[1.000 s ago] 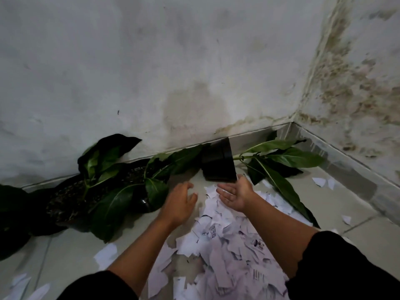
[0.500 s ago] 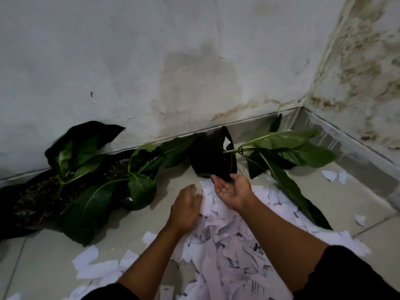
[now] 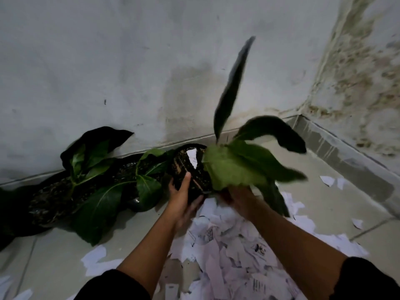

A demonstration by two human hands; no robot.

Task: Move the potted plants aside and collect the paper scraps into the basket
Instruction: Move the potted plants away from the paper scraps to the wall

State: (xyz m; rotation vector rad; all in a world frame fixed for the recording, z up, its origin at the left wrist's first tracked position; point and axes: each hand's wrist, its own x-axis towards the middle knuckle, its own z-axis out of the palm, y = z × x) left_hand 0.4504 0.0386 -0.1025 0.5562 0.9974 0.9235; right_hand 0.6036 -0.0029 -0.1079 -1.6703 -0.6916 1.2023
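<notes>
A small plant in a black pot [image 3: 192,169] is tilted upward above the floor, its green leaves [image 3: 238,167] blurred and swinging to the right. My left hand [image 3: 181,198] grips the pot's left side, thumb on the soil. My right hand [image 3: 238,200] holds the pot's right side, partly hidden under the leaves. A heap of white paper scraps [image 3: 227,245] lies on the floor below both hands. Other potted plants [image 3: 91,180] lie in black bags along the wall to the left. No basket is in view.
A stained white wall [image 3: 151,72] meets a mouldy side wall [image 3: 368,83] in the corner at the right. Loose scraps [image 3: 331,180] lie on the grey tiles [image 3: 54,256] near the corner and at the lower left.
Both hands moved forward from the paper heap and took hold of the small pot. The pot, lying on its side before, is now lifted and its leaves swing upward.
</notes>
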